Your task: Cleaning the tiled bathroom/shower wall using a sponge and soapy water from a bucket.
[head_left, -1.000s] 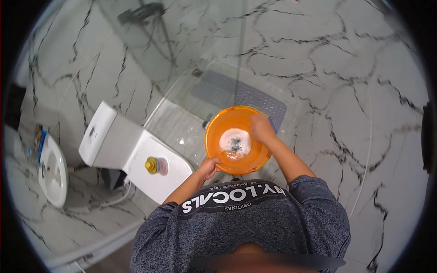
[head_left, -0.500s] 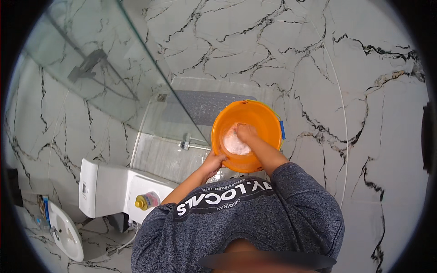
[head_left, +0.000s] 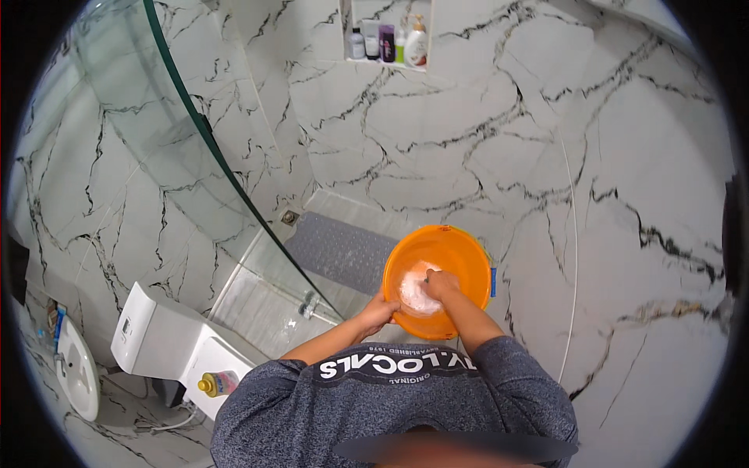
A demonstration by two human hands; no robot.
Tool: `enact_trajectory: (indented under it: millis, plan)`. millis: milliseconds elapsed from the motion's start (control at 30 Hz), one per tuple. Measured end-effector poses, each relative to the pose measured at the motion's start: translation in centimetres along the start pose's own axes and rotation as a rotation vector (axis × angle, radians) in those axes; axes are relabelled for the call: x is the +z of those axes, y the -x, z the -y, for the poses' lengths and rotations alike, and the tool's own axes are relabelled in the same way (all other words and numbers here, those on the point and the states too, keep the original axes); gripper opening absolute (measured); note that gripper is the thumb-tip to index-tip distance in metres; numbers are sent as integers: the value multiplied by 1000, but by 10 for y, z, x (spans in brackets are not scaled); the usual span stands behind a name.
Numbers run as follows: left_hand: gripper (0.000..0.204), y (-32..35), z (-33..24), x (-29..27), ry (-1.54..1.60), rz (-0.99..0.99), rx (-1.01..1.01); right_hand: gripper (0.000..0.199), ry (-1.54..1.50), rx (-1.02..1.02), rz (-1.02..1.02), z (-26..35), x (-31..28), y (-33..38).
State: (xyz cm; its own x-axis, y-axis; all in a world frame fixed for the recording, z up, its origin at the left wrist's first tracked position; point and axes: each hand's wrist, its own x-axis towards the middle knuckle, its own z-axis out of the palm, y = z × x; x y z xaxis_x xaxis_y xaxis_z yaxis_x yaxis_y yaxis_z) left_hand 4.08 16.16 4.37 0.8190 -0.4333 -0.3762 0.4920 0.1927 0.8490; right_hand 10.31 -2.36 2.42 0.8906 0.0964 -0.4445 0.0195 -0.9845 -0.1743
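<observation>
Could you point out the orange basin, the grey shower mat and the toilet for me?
orange basin (head_left: 460, 248): head view, bare inner wall near far rim.
grey shower mat (head_left: 339, 251): head view, middle of its dotted surface.
toilet (head_left: 156, 335): head view, top of the white tank.

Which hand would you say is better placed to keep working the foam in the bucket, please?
The right hand, probably: it is already inside the orange bucket, on the white foam. The left hand grips the bucket's near rim from outside, steadying it.
</observation>
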Motion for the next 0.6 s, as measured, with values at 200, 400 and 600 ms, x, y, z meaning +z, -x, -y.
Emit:
enact_trajectory:
  millis: [200,400,600]
  plan:
    - [58,-62,-30,-3,-106,-66,60,34,87,-226,-74,-33,27,-91]
    - [59,-118,-59,-22,-8,-136,161,30,181,-262,18,-2,-63,-143]
    - [73,-168,-104,-47,68,-139,155,31,338,-440,-214,-16,-62,-242]
